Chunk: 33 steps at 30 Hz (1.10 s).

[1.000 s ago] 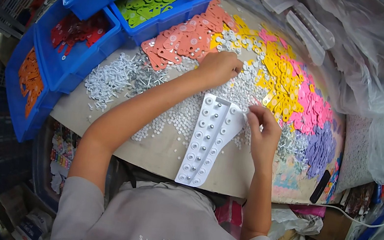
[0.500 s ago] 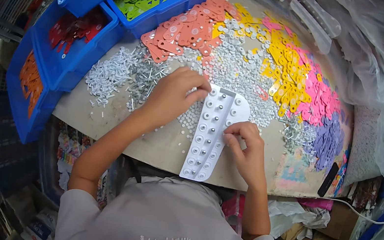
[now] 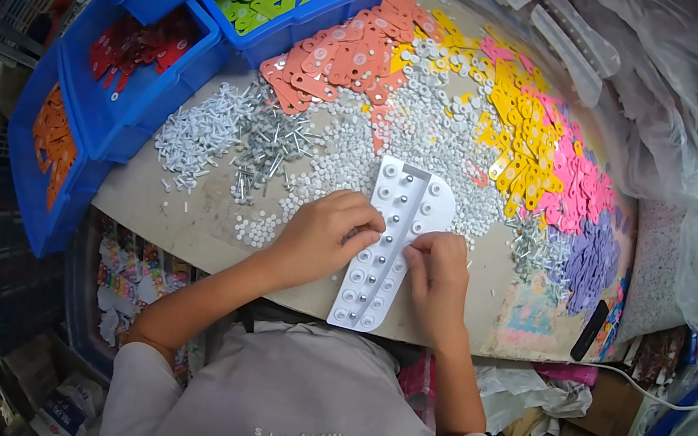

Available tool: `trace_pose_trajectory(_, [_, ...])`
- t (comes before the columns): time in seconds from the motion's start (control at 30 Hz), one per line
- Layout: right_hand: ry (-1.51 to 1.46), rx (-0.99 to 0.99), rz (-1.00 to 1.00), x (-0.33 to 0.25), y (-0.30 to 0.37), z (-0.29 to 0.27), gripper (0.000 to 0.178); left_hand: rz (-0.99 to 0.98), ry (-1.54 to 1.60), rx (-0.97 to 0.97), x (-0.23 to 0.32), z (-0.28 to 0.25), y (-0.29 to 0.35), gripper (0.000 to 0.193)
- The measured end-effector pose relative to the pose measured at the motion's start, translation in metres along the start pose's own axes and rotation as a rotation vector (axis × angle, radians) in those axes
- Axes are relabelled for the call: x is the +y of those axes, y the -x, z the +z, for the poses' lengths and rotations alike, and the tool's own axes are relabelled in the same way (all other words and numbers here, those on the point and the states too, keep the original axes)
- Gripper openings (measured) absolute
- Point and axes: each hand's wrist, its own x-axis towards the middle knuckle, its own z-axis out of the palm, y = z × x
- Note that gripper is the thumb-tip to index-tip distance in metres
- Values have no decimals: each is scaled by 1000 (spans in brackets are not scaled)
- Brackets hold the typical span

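Observation:
In front of me on the table lies a long white plastic tray [image 3: 404, 192], rounded at its far right corner. Two rows of round white ringed pieces [image 3: 349, 295] sit on it, with silver metal pins along the groove between them. My left hand [image 3: 324, 237] is at the tray's left side, fingertips pinched over the left row around mid-length. Over the right row, at the opposite edge, the curled fingers of my right hand [image 3: 441, 277] are pressed together. Whatever either pinch holds is hidden or too small to make out.
Small white round pieces [image 3: 423, 112] spread beyond the tray. White pegs [image 3: 199, 137] and metal pins [image 3: 274, 144] lie left. Coral [image 3: 337, 54], yellow [image 3: 522, 145], pink [image 3: 578, 194] and purple [image 3: 592, 263] flat pieces are heaped farther out. Blue bins [image 3: 129, 118] stand left; clear plastic bags [image 3: 691, 161] right.
My left hand has come down toward me from the tray's far left corner to its middle left edge. My right hand has shifted slightly nearer and left. The tray has hardly moved.

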Motion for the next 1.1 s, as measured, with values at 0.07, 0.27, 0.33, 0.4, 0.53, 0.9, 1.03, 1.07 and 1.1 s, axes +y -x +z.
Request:
trace_pose_trajectory(0.07, [78,46,-98,4,6,7,17,-63,51,9,1,1,0,9])
trace_pose_trajectory(0.27, [167,219,-212,10,14,19,21,251,-190,95,-15,4,4,11])
trace_pose_trajectory(0.33, [184,207,-219,10,13,18,21,262,-130,138,-18,4,3,12])
trace_pose_trajectory(0.4, [179,211,-238,10,11,16,21,285,-143,127,-12,-2,0,12])
trace_pose_trajectory(0.53, [77,260,-271,8,4,9,18,407,-298,24,-6,-9,-14,14])
trace_pose_trajectory(0.9, [113,336,-39,37,-68,-29,8,252,37,-42,-31,-4,-4,12])
trace_pose_trajectory(1.03, [247,217,-65,51,-103,-29,11,197,62,-19,-34,-4,1,12])
trace_pose_trajectory(1.07, [270,263,-133,54,-112,-26,10,197,60,-20,-32,-4,1,12])
trace_pose_trajectory(1.1, [269,264,-132,57,-122,-23,10,127,102,-30,-29,-3,-1,11])
